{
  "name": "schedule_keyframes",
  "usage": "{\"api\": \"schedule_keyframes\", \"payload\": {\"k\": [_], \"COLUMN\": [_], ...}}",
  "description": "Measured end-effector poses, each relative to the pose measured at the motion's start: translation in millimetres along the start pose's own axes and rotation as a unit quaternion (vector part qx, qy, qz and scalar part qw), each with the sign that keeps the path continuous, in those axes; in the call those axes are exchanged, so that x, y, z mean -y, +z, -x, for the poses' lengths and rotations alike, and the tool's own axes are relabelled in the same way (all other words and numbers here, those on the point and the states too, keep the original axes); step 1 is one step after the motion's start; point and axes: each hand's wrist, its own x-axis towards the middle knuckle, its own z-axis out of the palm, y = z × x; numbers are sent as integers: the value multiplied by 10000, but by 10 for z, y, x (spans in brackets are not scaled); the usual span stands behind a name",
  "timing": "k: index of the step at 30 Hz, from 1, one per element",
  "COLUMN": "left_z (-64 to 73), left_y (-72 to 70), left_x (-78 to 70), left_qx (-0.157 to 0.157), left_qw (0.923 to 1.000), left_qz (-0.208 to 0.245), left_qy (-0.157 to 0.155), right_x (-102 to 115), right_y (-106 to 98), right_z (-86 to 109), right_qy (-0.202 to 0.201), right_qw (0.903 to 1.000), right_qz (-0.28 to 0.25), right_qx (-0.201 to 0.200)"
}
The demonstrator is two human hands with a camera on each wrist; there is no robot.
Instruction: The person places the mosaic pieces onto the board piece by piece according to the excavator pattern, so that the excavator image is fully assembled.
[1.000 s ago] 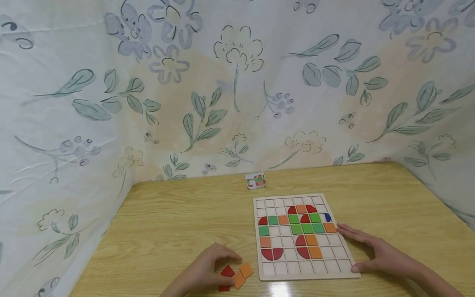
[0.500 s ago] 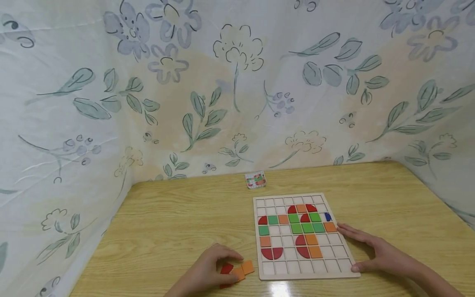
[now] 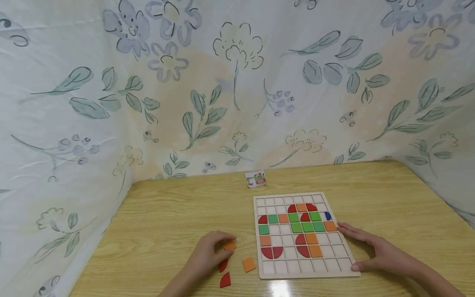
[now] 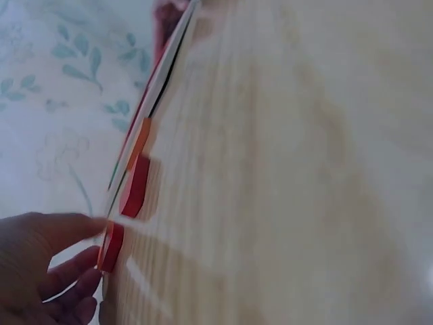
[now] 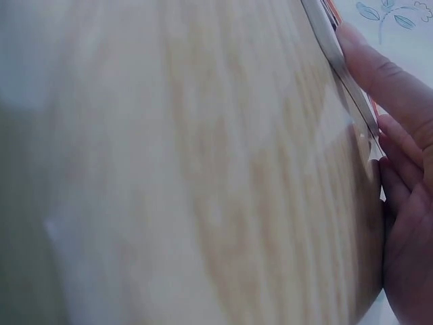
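Note:
Left of the board, my left hand [image 3: 208, 253] pinches an orange square tile [image 3: 229, 246] between thumb and fingers, low over the table. A red quarter-circle tile [image 3: 223, 265] lies partly under the thumb, with another red quarter-circle tile [image 3: 225, 280] just below. A second orange square tile [image 3: 249, 264] rests apart, near the board's edge. The wooden grid board [image 3: 293, 268] carries red, green and orange tiles and one blue piece [image 3: 328, 216]. My right hand [image 3: 375, 249] rests along the board's right edge, thumb at the near corner and fingers extended further up.
A small picture card [image 3: 255, 179] with a coloured grid pattern lies behind the board. The wood-grain table [image 3: 178, 214] ends at a floral cloth [image 3: 237, 103] at the back and both sides.
My left hand has moved away from me and slightly left, carrying one orange tile off from the other. The red tiles now show more plainly. The right hand stays put.

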Motion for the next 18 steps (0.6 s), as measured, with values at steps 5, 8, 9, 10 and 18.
{"api": "schedule_keyframes", "payload": {"k": [5, 8, 9, 10, 18], "left_z": [-32, -22, -19, -16, -21], "left_y": [-36, -44, -45, -44, -41], "left_x": [45, 51, 54, 59, 138], "left_qx": [-8, -39, -55, -84, -408], "left_qw": [10000, 10000, 10000, 9999, 9990], "left_qz": [-3, -72, -73, -109, -79], "left_qy": [-60, -38, -19, 16, -144], "right_x": [11, 17, 17, 17, -5], "right_y": [-3, -9, -9, -9, 3], "right_z": [-8, -11, -10, -8, -2], "right_qy": [123, 155, 165, 163, 146], "right_qw": [9998, 9998, 9997, 9998, 9998], "right_qz": [119, 140, 138, 122, 73], "right_qx": [29, 52, 65, 59, 59]}}
